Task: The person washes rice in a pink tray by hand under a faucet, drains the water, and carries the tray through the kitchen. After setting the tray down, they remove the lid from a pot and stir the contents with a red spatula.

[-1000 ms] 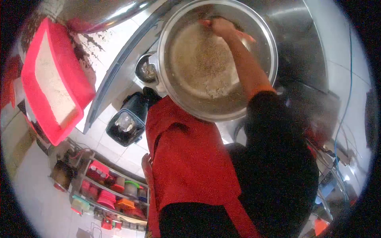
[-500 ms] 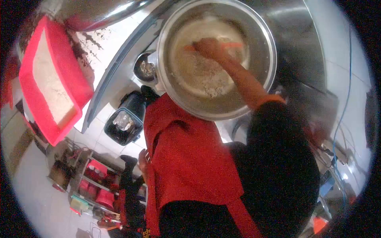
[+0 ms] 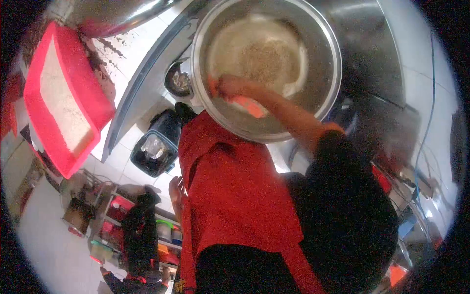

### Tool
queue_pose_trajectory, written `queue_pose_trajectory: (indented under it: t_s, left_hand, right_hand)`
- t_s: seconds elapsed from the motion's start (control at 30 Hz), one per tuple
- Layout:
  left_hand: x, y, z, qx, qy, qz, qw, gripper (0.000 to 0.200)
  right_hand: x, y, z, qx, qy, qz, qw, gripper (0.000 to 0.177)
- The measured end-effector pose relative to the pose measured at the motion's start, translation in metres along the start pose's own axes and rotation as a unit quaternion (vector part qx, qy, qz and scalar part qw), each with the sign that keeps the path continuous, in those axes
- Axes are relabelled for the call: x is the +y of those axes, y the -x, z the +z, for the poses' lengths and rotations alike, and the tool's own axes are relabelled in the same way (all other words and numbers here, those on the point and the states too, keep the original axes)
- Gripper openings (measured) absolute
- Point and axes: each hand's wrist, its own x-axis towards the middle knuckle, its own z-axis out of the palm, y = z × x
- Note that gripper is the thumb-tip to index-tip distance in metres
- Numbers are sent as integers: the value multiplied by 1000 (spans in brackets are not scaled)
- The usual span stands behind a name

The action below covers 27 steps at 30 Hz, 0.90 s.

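My right hand (image 3: pixel 232 87) is closed round an orange spatula (image 3: pixel 252 108) inside a large round metal pot (image 3: pixel 334 63). Its flat end points down and right, near the pot's lower left wall. Pale liquid with a brownish grainy patch (image 3: pixel 269 61) covers the pot's bottom. My left hand (image 3: pixel 176 192) hangs low beside the red apron (image 3: pixel 235 196), away from the pot; its fingers are blurred and partly hidden.
A pink tray (image 3: pixel 93 98) holding pale material stands at the left. A black bin (image 3: pixel 154 152) and a small metal container (image 3: pixel 178 81) are left of the pot. Another person in dark clothes (image 3: pixel 139 230) is by shelves at the lower left. Metal counter (image 3: pixel 369 49) lies right.
My right hand has swept the spatula left and down to the pot's lower left side, and the spatula is turned. The other person has shifted, with more of them in view.
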Motion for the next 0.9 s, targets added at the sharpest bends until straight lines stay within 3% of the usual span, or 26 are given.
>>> queue_pose_trajectory:
  t_s: [0.03,0.2,0.27,0.3,0.37,0.4,0.43,0.47,0.5,0.63,0.7,0.73,0.8,0.83,0.9]
  left_hand:
    - [1,0,-6,-2,-3,2,1000,80]
    - [-9,3,-21,-30,-9,62,998,74]
    - [-16,-12,-28,33,-33,-50,998,80]
    - [-20,-6,-30,35,-36,-51,997,80]
    - [-23,-1,-26,-33,-3,12,999,73]
    - [-49,-17,-59,-36,-5,14,999,73]
    - [-76,-39,-83,-35,44,-6,998,71]
    - [-42,-12,-46,-6,-4,-6,1000,69]
    - [9,23,9,21,-53,-8,998,68]
    - [12,32,17,4,-88,55,995,65]
    - [2,30,4,-91,-1,153,984,59]
    - [18,39,21,-89,-1,153,984,59]
    - [48,60,48,-21,-20,133,991,62]
    - [34,47,28,-19,-18,134,991,62]
    - [1,14,-19,26,0,34,999,69]
  right_hand:
    - [-1,-4,2,4,64,-1,998,17]
    - [23,49,-20,-244,39,90,965,21]
    - [-68,77,-33,-168,-55,103,979,26]
    - [-87,81,-23,-110,60,73,989,29]
    - [-19,58,17,-26,136,-46,989,46]
    - [-2,65,18,-22,136,-46,989,46]
    - [16,70,11,-13,93,17,995,49]
    - [25,67,2,-14,71,50,996,50]
    - [23,68,-10,-15,50,83,995,51]
    - [-35,47,-106,116,324,68,937,50]
    - [-62,34,-127,116,396,78,908,50]
    - [-72,25,-125,97,412,82,902,49]
    - [-83,18,-104,66,411,69,907,49]
    - [-79,22,-88,59,411,49,908,53]
    - [-66,34,-60,96,434,20,896,57]
